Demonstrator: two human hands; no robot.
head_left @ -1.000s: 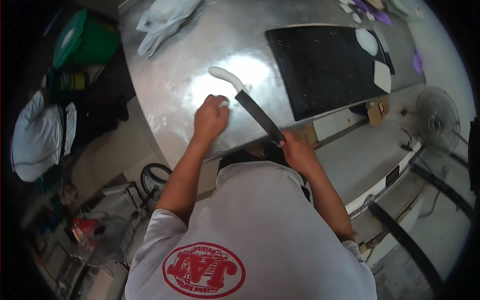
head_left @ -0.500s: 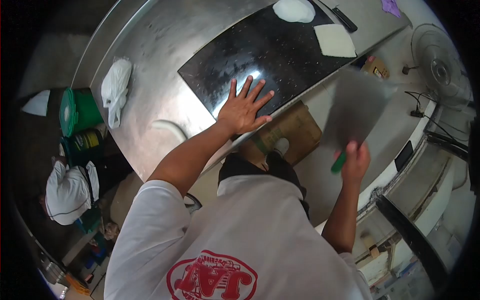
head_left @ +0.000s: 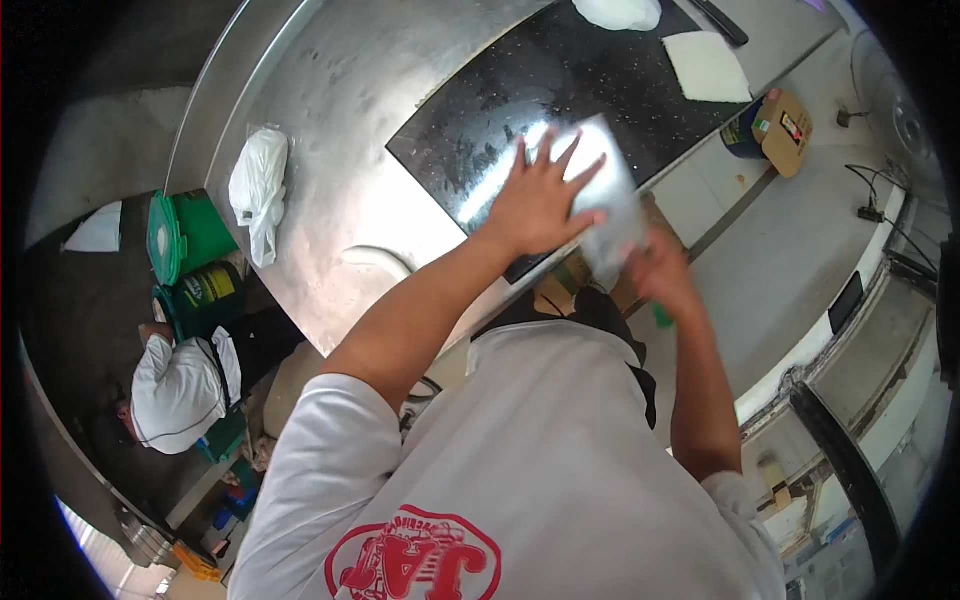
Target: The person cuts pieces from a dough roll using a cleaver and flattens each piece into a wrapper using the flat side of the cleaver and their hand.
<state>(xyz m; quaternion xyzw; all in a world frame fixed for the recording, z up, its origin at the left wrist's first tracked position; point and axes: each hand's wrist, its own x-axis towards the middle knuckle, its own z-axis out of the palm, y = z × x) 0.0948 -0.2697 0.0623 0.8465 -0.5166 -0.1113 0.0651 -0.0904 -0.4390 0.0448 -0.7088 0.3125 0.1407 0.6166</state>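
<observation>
My left hand (head_left: 545,205) has its fingers spread over the near edge of the black board (head_left: 520,90), palm down. Beside it, partly under or behind its fingers, is the blurred wide blade of a cleaver (head_left: 610,215). My right hand (head_left: 660,272) is closed round the cleaver's green handle (head_left: 662,316), just off the table's front edge. A pale dough strip (head_left: 375,258) lies on the metal table (head_left: 330,120), left of the board. Toward the board's far right are a square white piece (head_left: 707,67) and a round white lump (head_left: 618,10).
A knotted white plastic bag (head_left: 259,190) lies on the table's left part. A black-handled tool (head_left: 722,20) is at the far right. Green buckets (head_left: 188,235) and a person in white (head_left: 182,395) are off to the left. A fan (head_left: 900,125) stands at the right.
The cleaver has swung left from beyond the table's edge to beside my left hand. My left hand stays spread and appears further right. Earlier, the blade was at the dough strip.
</observation>
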